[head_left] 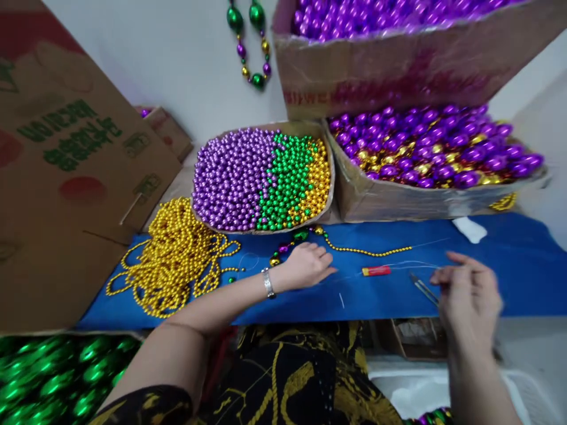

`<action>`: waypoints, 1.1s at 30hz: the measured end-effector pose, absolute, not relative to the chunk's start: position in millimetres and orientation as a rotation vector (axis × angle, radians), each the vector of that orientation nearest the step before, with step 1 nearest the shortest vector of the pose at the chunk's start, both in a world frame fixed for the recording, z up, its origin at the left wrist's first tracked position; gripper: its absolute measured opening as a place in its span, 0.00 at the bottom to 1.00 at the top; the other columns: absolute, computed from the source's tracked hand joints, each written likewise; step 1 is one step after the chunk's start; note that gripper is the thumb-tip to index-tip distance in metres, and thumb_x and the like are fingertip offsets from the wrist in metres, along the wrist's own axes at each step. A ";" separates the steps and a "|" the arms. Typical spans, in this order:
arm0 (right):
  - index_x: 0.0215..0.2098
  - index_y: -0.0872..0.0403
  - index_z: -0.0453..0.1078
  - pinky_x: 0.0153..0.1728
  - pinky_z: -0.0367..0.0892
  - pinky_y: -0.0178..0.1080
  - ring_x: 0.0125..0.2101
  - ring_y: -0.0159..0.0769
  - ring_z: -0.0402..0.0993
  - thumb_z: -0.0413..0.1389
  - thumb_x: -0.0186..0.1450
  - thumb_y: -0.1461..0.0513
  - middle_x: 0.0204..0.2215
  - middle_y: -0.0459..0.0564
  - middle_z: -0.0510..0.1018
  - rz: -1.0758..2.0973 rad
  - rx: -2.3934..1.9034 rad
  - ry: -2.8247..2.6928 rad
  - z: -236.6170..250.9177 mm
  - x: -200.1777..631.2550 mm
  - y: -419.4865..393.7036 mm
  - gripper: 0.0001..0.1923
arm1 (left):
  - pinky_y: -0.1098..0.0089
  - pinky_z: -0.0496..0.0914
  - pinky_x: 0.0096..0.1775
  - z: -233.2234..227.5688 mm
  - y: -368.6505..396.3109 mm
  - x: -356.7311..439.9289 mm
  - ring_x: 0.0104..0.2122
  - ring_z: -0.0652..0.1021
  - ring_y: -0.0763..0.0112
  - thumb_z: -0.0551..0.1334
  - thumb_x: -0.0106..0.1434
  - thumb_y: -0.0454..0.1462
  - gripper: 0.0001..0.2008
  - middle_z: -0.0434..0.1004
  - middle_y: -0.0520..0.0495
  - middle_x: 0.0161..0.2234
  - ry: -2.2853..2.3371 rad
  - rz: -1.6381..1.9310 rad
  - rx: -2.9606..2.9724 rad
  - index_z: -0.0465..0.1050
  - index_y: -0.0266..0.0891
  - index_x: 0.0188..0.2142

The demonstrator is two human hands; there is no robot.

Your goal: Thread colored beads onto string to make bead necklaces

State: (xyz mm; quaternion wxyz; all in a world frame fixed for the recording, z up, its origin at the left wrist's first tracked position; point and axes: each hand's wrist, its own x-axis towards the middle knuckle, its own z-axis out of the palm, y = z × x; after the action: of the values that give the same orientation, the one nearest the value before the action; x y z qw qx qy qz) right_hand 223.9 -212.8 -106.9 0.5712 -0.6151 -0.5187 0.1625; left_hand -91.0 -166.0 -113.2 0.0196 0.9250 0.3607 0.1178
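L hand (310,265) sits over the blue-topped bench (518,271), fingers bent, tips pointing R; can't tell if they grip anything, b/c the knuckles hide it. R hand (472,295) is up nr the R end & blurred, so only a fair guess: thumb & index look pinched on a thin pale thread (410,262) running L toward the other hand. Bead string (370,253) lies on the bench, w/ big green, purple & gold beads just beside L hand, then a run of small gold ones stretching R, bare line past the last.

Risks: thread could snag on the lighter (376,271) or the metal tool (424,289), b/c it passes close to both. A slack pinch could drop it & leave a tangle. Gold beads could slide off the bare end; no knot visible there. A knock from L arm could tip the brimming bead box (308,127) & mix or spill small beads.

Writing: carton (88,224) at L has green print, upside down, prob. "Macaron", plus other characters I can't read. Back box (390,82) has faded red print, illegible. No brand readable on the lighter.
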 end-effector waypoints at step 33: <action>0.46 0.54 0.70 0.39 0.74 0.32 0.34 0.32 0.81 0.53 0.68 0.67 0.37 0.50 0.83 0.235 -1.168 -1.982 -132.3 114.7 -250.0 0.09 | 0.68 0.76 0.38 -90.4 -164.7 -110.2 0.35 0.80 0.70 0.68 0.57 0.40 0.16 0.78 0.47 0.37 0.756 1.151 0.593 0.73 0.37 0.44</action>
State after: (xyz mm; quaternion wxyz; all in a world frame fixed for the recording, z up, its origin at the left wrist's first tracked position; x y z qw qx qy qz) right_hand 114.7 -250.0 -132.3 0.4025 -0.4623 -0.7846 0.0930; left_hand -110.2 -164.7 -90.4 0.7319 0.2696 0.3434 0.5232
